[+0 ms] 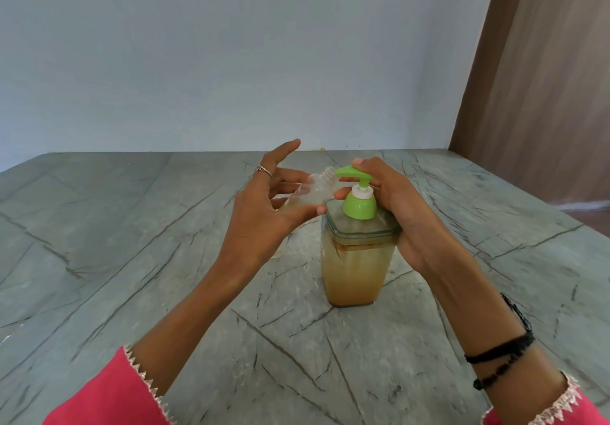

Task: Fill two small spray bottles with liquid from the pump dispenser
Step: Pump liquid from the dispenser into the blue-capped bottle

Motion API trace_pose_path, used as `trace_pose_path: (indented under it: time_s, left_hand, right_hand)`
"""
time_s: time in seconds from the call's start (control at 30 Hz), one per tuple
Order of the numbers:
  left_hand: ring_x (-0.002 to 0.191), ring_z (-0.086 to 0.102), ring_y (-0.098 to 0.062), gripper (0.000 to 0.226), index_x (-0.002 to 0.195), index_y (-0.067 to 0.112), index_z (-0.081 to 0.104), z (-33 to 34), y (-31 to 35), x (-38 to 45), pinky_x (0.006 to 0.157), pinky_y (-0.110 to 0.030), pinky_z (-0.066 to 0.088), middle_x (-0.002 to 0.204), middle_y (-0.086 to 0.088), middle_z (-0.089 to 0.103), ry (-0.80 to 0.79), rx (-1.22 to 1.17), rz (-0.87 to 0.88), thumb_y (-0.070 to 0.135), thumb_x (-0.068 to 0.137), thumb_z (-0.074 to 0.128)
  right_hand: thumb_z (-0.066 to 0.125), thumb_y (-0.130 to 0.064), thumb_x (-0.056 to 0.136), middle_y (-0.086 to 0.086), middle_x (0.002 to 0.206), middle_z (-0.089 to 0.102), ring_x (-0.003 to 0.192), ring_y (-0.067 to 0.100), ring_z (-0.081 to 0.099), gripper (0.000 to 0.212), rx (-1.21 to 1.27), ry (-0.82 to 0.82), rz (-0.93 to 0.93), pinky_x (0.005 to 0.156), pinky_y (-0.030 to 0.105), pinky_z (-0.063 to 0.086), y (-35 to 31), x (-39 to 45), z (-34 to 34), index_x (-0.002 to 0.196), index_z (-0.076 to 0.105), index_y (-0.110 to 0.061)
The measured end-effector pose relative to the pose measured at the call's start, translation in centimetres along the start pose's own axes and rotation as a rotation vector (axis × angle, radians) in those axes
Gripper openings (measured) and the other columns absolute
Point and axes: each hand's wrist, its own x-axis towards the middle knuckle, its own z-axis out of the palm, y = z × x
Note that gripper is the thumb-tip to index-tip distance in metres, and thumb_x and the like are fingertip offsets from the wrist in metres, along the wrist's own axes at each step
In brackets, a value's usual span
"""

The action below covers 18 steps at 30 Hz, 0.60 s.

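A square clear pump dispenser [358,266] with yellowish-brown liquid stands on the marble table, topped by a green pump head [355,177]. My right hand [392,200] wraps around the dispenser's top, fingers resting on the pump head. My left hand [264,210] holds a small clear spray bottle [313,190], uncapped and tilted, its threaded neck right under the green spout. The index finger of that hand points up. Behind my left hand, part of another clear object is hidden; I cannot tell what it is.
The grey veined marble table [132,259] stretches wide to the left and toward me. A pale wall stands behind it, and a brown wooden panel [544,78] rises at the right.
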Motion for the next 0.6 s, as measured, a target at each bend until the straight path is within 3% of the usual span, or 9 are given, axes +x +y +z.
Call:
trace_pose_path:
  time_s: [0.23, 0.3, 0.43, 0.6]
  left_hand:
    - [0.092, 0.061, 0.004, 0.080, 0.128, 0.041, 0.037, 0.12, 0.54, -0.18, 0.080, -0.007, 0.047, 0.092, 0.020, 0.063, 0.001, 0.042, 0.046, 0.018, 0.064, 0.081]
    - [0.090, 0.061, 0.005, 0.080, 0.127, 0.041, 0.037, 0.18, 0.43, -0.09, 0.079, -0.006, 0.047, 0.091, 0.020, 0.063, 0.002, 0.035, 0.032, 0.018, 0.064, 0.081]
    - [0.089, 0.062, 0.005, 0.079, 0.125, 0.043, 0.037, 0.20, 0.03, -0.03, 0.080, -0.006, 0.047, 0.089, 0.020, 0.064, 0.005, 0.033, 0.020, 0.018, 0.063, 0.081]
    - [0.090, 0.062, 0.004, 0.080, 0.128, 0.040, 0.039, 0.25, -0.01, -0.07, 0.080, -0.009, 0.049, 0.092, 0.018, 0.065, -0.013, 0.002, 0.006, 0.017, 0.064, 0.081]
  right_hand:
    - [0.058, -0.029, 0.087, -0.003, 0.086, 0.075, 0.070, 0.005, 0.069, 0.015, 0.041, 0.012, -0.079, 0.057, 0.016, 0.054, 0.01, 0.33, -0.49, 0.090, 0.071, -0.022]
    - [0.057, -0.024, 0.088, -0.004, 0.091, 0.072, 0.079, 0.006, 0.067, 0.012, 0.027, 0.005, -0.126, 0.063, 0.018, 0.054, 0.02, 0.60, -0.62, 0.092, 0.069, -0.023]
    - [0.058, -0.017, 0.087, 0.009, 0.105, 0.070, 0.093, 0.021, 0.062, 0.014, 0.014, -0.002, -0.167, 0.086, 0.037, 0.052, 0.35, 0.94, -0.57, 0.085, 0.066, -0.028]
    - [0.058, -0.014, 0.089, -0.003, 0.088, 0.071, 0.086, 0.012, 0.062, 0.015, 0.036, 0.025, -0.271, 0.087, 0.032, 0.049, 0.83, 0.75, -0.42, 0.081, 0.066, -0.023]
